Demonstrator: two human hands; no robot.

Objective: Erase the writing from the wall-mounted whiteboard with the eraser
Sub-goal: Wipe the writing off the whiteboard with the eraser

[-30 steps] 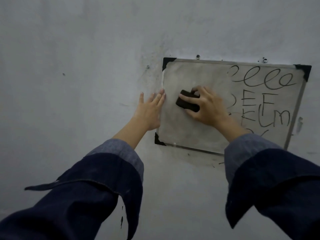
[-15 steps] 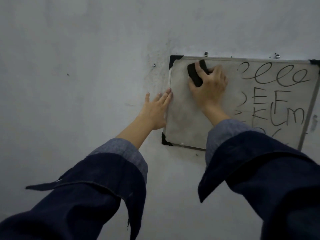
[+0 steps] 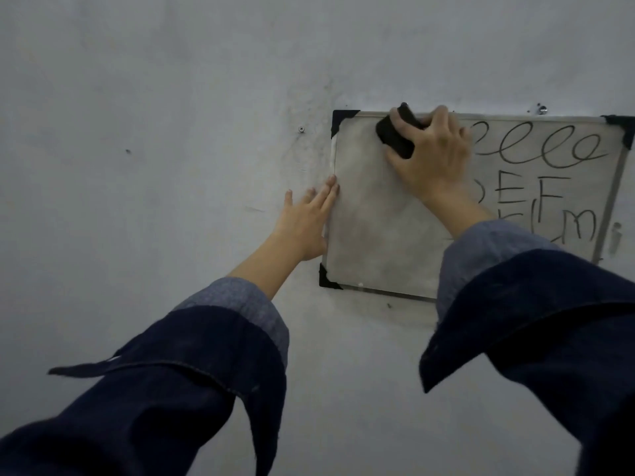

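A small metal-framed whiteboard (image 3: 374,235) with black corner caps hangs on the grey wall. Its left half is a smudged grey with no letters. Black writing (image 3: 536,180), loops above block letters, covers the right half. My right hand (image 3: 433,159) grips a black eraser (image 3: 395,134) and holds it against the board at the top edge, left of the loops. My left hand (image 3: 305,225) lies flat on the wall with straight fingers, its fingertips touching the board's left frame.
The bare grey wall (image 3: 171,132) surrounds the board, with a screw (image 3: 301,128) to the upper left and another screw (image 3: 541,109) above the top frame. Dark smudges mark the wall near the board's left edge.
My right hand carried the eraser from the middle of the board's left half up to the top edge. The left hand stayed flat by the frame. The view shifted slightly.
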